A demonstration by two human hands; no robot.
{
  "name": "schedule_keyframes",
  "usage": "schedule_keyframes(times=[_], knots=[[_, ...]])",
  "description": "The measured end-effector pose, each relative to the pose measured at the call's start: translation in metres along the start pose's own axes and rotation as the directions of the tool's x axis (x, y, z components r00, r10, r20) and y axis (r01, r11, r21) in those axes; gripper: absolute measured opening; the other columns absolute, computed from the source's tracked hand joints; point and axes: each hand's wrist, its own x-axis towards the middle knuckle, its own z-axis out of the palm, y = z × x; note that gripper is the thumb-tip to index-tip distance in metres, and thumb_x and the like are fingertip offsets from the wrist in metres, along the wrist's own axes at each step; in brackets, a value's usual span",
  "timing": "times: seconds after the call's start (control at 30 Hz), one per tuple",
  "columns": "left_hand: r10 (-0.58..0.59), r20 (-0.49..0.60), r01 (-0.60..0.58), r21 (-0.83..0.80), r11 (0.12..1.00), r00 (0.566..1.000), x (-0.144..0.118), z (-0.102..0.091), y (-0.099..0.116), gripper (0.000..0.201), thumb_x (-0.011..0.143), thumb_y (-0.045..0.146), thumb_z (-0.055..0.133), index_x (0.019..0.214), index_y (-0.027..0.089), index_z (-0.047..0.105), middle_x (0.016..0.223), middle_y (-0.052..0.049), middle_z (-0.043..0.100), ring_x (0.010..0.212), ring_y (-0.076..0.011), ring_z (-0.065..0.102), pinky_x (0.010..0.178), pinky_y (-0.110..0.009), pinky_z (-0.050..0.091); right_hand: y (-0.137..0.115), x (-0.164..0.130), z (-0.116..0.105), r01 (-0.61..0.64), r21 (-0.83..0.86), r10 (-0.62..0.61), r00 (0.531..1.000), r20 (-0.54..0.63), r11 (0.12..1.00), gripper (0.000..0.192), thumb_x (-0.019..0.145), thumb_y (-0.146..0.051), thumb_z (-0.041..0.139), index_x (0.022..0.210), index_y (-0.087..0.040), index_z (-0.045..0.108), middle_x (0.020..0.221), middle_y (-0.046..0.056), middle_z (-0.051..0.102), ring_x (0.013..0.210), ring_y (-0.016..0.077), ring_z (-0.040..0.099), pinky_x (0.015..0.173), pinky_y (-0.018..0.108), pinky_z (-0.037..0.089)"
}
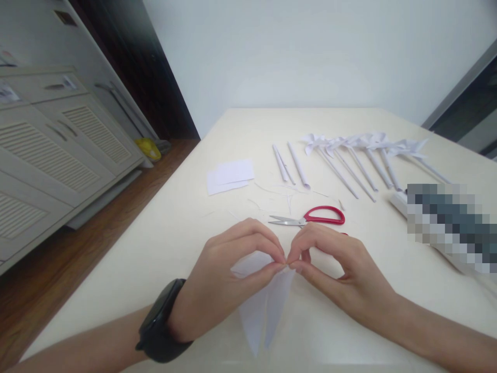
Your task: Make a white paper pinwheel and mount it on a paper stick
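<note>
Both hands meet over the near part of the table, fingertips almost touching. My left hand, with a black watch on its wrist, pinches a piece of thin white paper between thumb and fingers. The paper hangs below in pointed flaps with a slit between them. My right hand is closed in a pinch at the same top edge of the paper; whether a small thing sits between the fingertips is hidden. Just beyond the hands lie red-handled scissors, blades pointing left and partly covered by the right hand.
Several white paper pinwheels on rolled sticks lie at the back right. Left of them are loose paper rolls, then stacked paper squares. Thin paper strips are scattered mid-table. A blurred-out object lies at the right.
</note>
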Motion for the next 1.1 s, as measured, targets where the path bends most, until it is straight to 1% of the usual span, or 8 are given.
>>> schedule_keyframes(times=[0.13,0.27,0.37,0.5,0.67,0.8,0.93,1.1], knots=[[0.008,-0.010,-0.008,-0.020,1.000,1.000,0.000,0.001,0.001,0.011,0.075,0.008,0.057,0.076,0.018,0.062,0.083,-0.003,0.060,0.079,-0.0133,0.056,0.072,-0.024,0.046,-0.001,0.000,0.001,0.013,-0.070,-0.012,1.000,0.010,0.997,0.012,0.077,-0.008,0.052,0.080,-0.019,0.050,0.076,-0.002,0.054,0.070,0.0111,0.050,0.063,0.025,0.040],[-0.008,-0.004,0.008,-0.070,0.997,1.000,0.000,0.002,-0.001,0.013,0.075,0.006,0.056,0.076,0.018,0.061,0.083,-0.003,0.060,0.079,-0.0136,0.057,0.073,-0.025,0.046,0.000,-0.001,0.005,0.014,-0.101,-0.016,1.000,-0.024,0.995,0.014,0.075,-0.006,0.051,0.078,-0.019,0.048,0.075,-0.002,0.053,0.069,0.0107,0.049,0.061,0.024,0.039],[-0.034,0.009,0.035,-0.099,0.995,0.999,0.001,0.001,-0.002,0.011,0.075,0.006,0.057,0.075,0.016,0.062,0.081,-0.003,0.061,0.079,-0.0132,0.057,0.073,-0.024,0.046,0.000,-0.001,0.006,-0.010,-0.062,0.009,0.999,-0.031,0.998,0.015,0.074,-0.005,0.050,0.079,-0.019,0.048,0.076,-0.002,0.052,0.069,0.0105,0.049,0.061,0.024,0.040],[-0.070,0.015,0.071,-0.145,0.987,0.997,0.001,0.000,-0.002,0.008,0.076,0.008,0.058,0.075,0.016,0.062,0.082,-0.003,0.061,0.080,-0.0132,0.057,0.075,-0.025,0.046,0.001,0.001,0.006,-0.084,0.042,0.084,0.996,0.001,0.996,0.016,0.076,-0.005,0.050,0.078,-0.020,0.047,0.075,-0.004,0.052,0.069,0.0098,0.050,0.061,0.023,0.040],[-0.105,0.068,0.117,-0.214,0.970,0.992,0.004,0.000,-0.006,0.006,0.076,0.011,0.059,0.076,0.016,0.061,0.083,-0.003,0.061,0.080,-0.0140,0.057,0.075,-0.027,0.046,0.002,0.003,0.006,-0.170,0.132,0.169,0.985,0.020,0.977,0.015,0.077,-0.006,0.049,0.077,-0.021,0.048,0.074,-0.004,0.054,0.069,0.0097,0.051,0.060,0.022,0.040],[-0.124,0.086,0.142,-0.256,0.956,0.989,0.004,0.000,-0.009,0.006,0.077,0.012,0.058,0.076,0.017,0.061,0.084,-0.002,0.060,0.080,-0.0142,0.057,0.077,-0.028,0.046,0.002,0.003,0.007,-0.235,0.192,0.225,0.972,0.071,0.953,0.012,0.081,-0.011,0.047,0.078,-0.022,0.048,0.075,-0.003,0.054,0.071,0.0115,0.052,0.062,0.023,0.041],[-0.146,0.100,0.169,-0.290,0.942,0.984,0.003,0.001,-0.011,0.006,0.077,0.012,0.058,0.076,0.018,0.060,0.083,-0.001,0.061,0.080,-0.0141,0.057,0.077,-0.028,0.045,0.002,0.002,0.006,-0.231,0.199,0.220,0.973,0.076,0.952,0.011,0.081,-0.012,0.048,0.079,-0.022,0.049,0.076,-0.003,0.054,0.073,0.0123,0.053,0.065,0.025,0.042],[-0.144,0.091,0.164,-0.277,0.947,0.985,0.001,0.002,-0.009,0.007,0.076,0.012,0.058,0.073,0.018,0.058,0.081,-0.002,0.061,0.078,-0.0143,0.057,0.076,-0.028,0.045,0.002,0.002,0.004,-0.215,0.164,0.207,0.976,0.062,0.963,0.009,0.081,-0.014,0.050,0.078,-0.022,0.051,0.074,-0.003,0.054,0.072,0.0116,0.052,0.063,0.024,0.041]])
